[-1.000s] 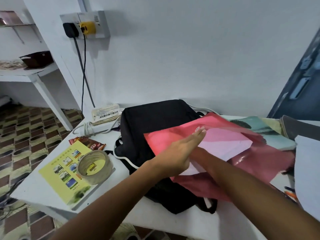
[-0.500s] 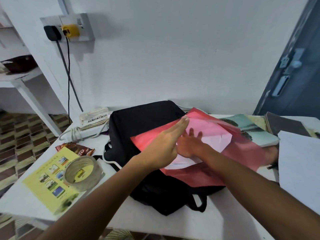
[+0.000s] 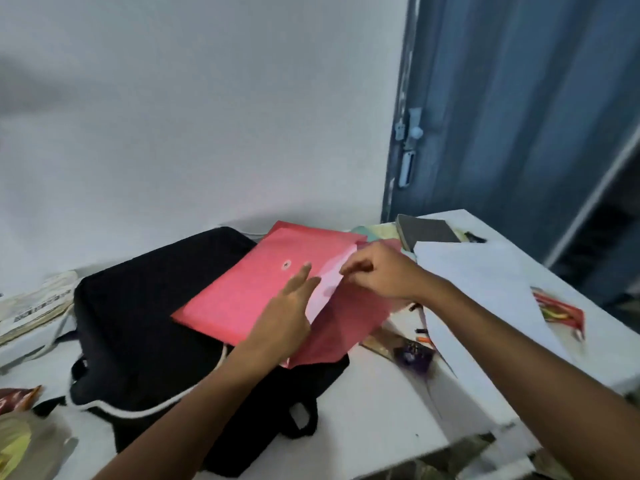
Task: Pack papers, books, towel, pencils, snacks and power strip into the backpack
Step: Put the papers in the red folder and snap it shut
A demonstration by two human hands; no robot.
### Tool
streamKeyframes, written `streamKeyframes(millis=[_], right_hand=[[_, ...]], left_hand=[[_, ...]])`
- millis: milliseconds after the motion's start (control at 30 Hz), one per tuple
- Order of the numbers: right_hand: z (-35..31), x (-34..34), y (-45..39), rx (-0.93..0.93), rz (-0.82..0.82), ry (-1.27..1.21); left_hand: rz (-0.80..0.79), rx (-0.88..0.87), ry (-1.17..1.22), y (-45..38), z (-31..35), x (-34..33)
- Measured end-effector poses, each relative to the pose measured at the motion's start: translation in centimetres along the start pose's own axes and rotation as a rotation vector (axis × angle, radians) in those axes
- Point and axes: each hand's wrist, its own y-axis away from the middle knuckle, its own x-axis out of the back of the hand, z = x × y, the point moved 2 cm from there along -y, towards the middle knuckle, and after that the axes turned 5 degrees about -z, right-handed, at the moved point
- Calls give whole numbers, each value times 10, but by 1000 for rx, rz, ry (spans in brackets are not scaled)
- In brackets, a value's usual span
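Note:
A black backpack lies flat on the white table. A red document envelope rests on top of it, its flap folded over, with pink paper showing at its open right edge. My left hand lies flat on the envelope with straight fingers. My right hand pinches the envelope's edge at the pink paper. White paper sheets lie to the right. A dark book sits behind them. A snack packet lies at the far right.
The power strip with a labelled box on it sits at the table's left. Another snack wrapper and a yellow booklet lie at the lower left. Small items lie under the white sheets. A blue door stands behind the table.
The envelope's flap has been folded shut over the pink paper. My right hand came out from inside the envelope and now pinches its edge. The camera swung right.

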Motion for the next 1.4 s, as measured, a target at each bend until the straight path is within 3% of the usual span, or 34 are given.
streamKeyframes(millis=[100, 167, 267, 333, 400, 567, 667, 767, 1033, 1167, 1267, 1400], right_hand=[[64, 46, 41, -229, 386, -31], [112, 64, 73, -497, 519, 82], [167, 69, 126, -856, 430, 218], [186, 61, 148, -937, 359, 205], [196, 56, 160, -983, 387, 116], [200, 55, 159, -1001, 557, 66], [196, 64, 151, -957, 657, -158], [173, 79, 136, -803, 671, -373], [57, 109, 92, -277, 719, -356], [30, 110, 95, -133, 773, -588], [43, 106, 95, -223, 643, -695], [83, 89, 95, -481, 344, -566]], left_hand=[[-133, 55, -93, -22, 6, -35], [-214, 74, -164, -33, 5, -55], [-309, 114, -276, -42, 10, -75], [-321, 160, -287, -44, 16, -80], [-277, 151, -306, -45, 22, -86], [-230, 132, -323, -42, 25, -95], [-237, 151, -336, -35, 27, -101], [-227, 143, -367, -32, 28, -106], [-214, 165, -404, -31, 30, -108], [-207, 190, -395, -32, 30, -107], [-203, 171, -336, -33, 25, -103], [-130, 134, -28, -31, 20, -89]])
